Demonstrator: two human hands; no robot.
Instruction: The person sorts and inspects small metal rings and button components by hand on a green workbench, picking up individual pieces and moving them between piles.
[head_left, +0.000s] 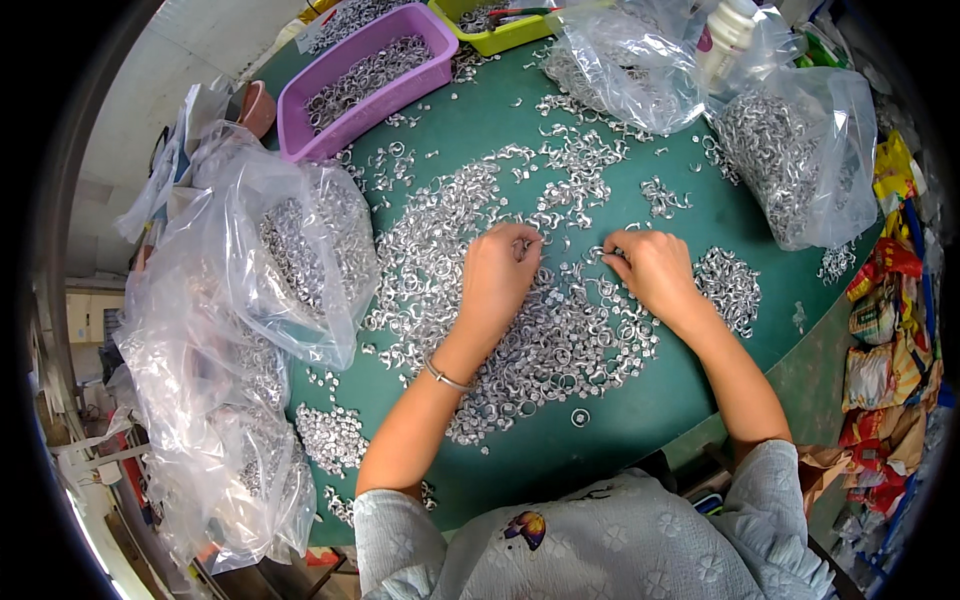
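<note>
Small silvery metal ring-shaped parts (540,350) lie in a wide loose heap across the green tabletop (520,470). Over the heap's far part, my left hand (497,275) is closed, thumb and fingertips pinched; what sits in them is too small to make out. A bangle circles that wrist. My right hand (655,265) hovers to its right with thumb and forefinger drawn together near some loose pieces, and any part between them cannot be made out. Beyond my right wrist lies a smaller pile of curved pieces (727,290).
A purple bin (293,130) and a yellow-green bin (500,40) hold more parts at the far side. Clear plastic bags of parts stand left (310,250) and far right (790,160), near a white bottle (727,40). Colourful packets (880,370) line the right side.
</note>
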